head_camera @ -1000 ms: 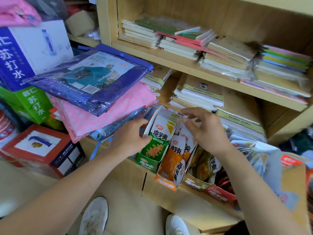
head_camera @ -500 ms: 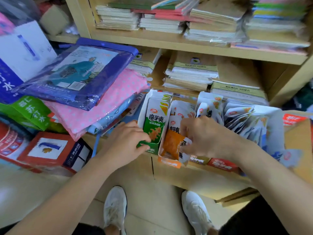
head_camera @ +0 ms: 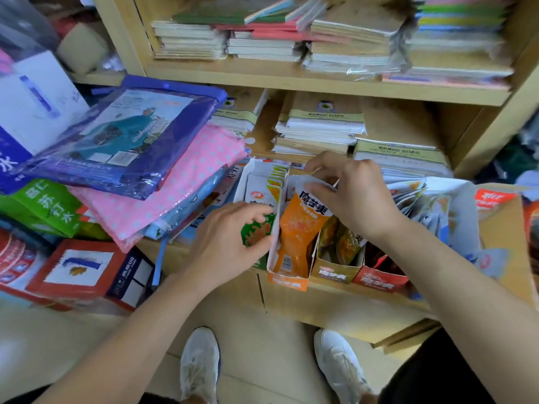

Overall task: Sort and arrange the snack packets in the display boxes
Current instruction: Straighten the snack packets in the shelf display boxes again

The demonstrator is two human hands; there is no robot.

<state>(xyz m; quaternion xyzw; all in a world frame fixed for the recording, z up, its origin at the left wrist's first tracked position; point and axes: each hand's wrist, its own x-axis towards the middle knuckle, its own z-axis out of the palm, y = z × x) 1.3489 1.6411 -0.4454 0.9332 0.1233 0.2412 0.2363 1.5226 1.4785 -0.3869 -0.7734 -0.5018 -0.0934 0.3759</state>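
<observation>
Several narrow display boxes stand side by side on the low wooden ledge. The green box at the left is full of green snack packets; my left hand grips its front with curled fingers. Beside it the orange box holds an orange packet standing upright. My right hand pinches the tops of the packets behind it. To the right stand an olive box and a red box with packets leaning in them.
Bagged raincoats and a pink dotted pack pile up at the left, over cartons. Stacks of notebooks fill the shelves behind. Loose white packets fan out at the right. My shoes stand on the floor below.
My right hand has risen from the front of the orange box to the packet tops. My left hand slid right onto the green box's front. The view tilted slightly.
</observation>
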